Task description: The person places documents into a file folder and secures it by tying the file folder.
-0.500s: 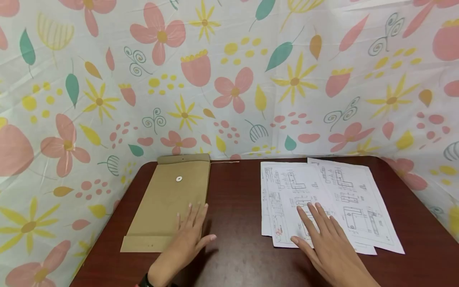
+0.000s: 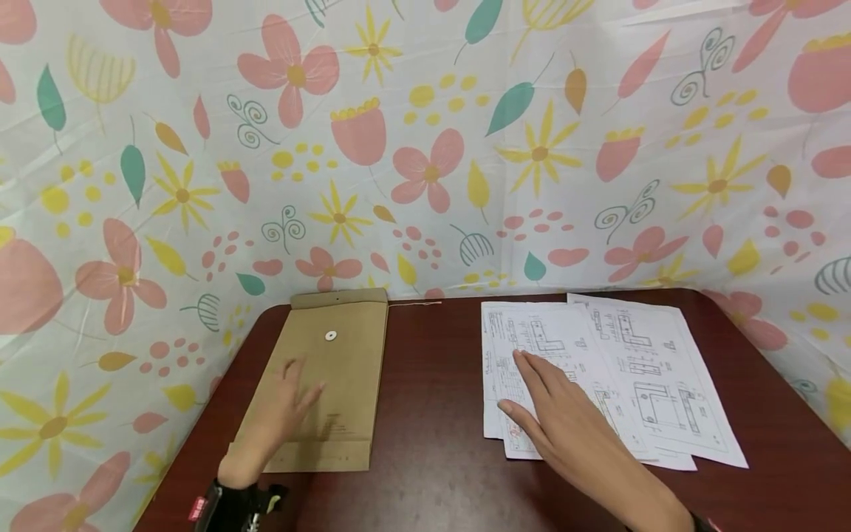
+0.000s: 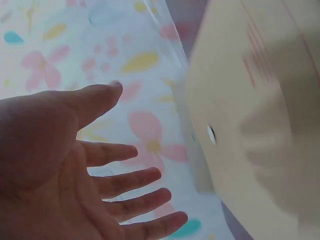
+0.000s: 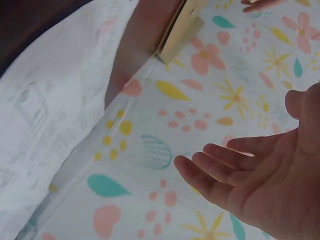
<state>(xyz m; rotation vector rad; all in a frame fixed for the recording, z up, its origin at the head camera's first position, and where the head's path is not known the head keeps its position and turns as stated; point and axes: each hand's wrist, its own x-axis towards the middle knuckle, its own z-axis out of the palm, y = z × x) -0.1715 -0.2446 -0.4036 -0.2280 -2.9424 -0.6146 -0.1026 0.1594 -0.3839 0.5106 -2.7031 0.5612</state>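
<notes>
A tan document envelope point(image 2: 355, 369) with a white round button point(image 2: 331, 335) lies flat at the left of the table. Over its left side hovers my left hand point(image 2: 272, 421), its fingers spread and holding nothing. The left wrist view shows that hand point(image 3: 55, 180) apart from the envelope point(image 3: 250, 150), palm visible. At the right lie overlapping white sheets with technical drawings point(image 2: 671, 384). My right hand point(image 2: 572, 428) is above their left part, fingers extended, covering some of the print. In the right wrist view its palm point(image 4: 270, 190) shows nothing held.
The dark red-brown table point(image 2: 432, 384) shows between envelope and sheets. A thin string point(image 2: 415, 303) trails from the envelope's top right corner. Behind the table hangs a white cloth point(image 2: 425, 244) printed with flowers and leaves. A dark band point(image 2: 233, 506) is on the left wrist.
My left hand has moved left, farther over the envelope, uncovering its lower right part. The right hand has shifted left and turned slightly. Envelope and sheets stay in place.
</notes>
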